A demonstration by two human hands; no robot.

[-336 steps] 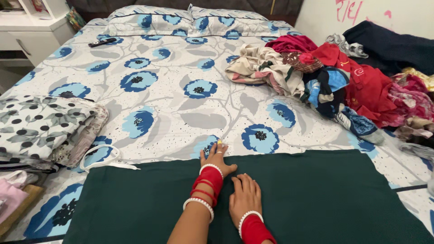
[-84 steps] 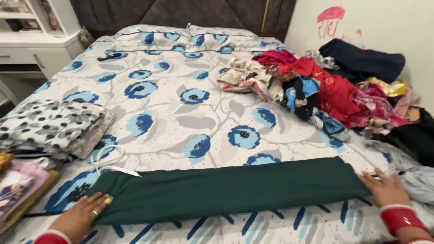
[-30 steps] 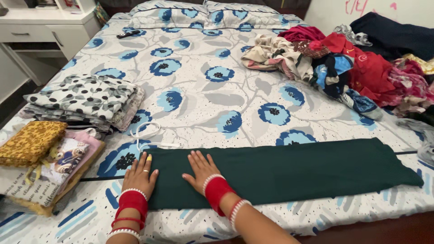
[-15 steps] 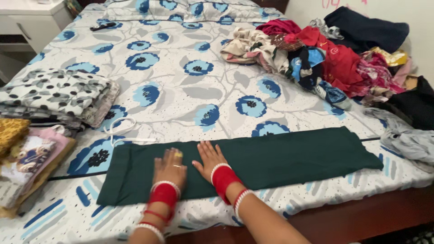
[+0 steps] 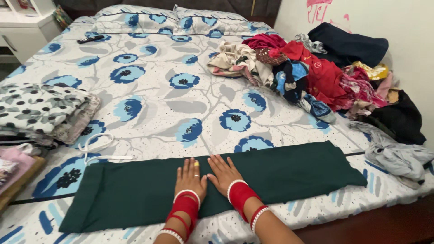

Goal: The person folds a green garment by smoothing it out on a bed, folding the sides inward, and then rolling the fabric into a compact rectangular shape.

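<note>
Both hands, left hand (image 5: 191, 177) and right hand (image 5: 223, 173), lie side by side with fingers flat and open at mid-length of the green cloth (image 5: 316, 167), whose long axis runs left to right across the frame's lower part, on the bed (image 5: 153, 97).

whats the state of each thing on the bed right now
dark green cloth: folded into a long strip, flat
left hand: open, flat on the cloth
right hand: open, flat on the cloth
patterned stack: folded
clothes pile: unfolded, heaped
white cord: loose, looped
</note>
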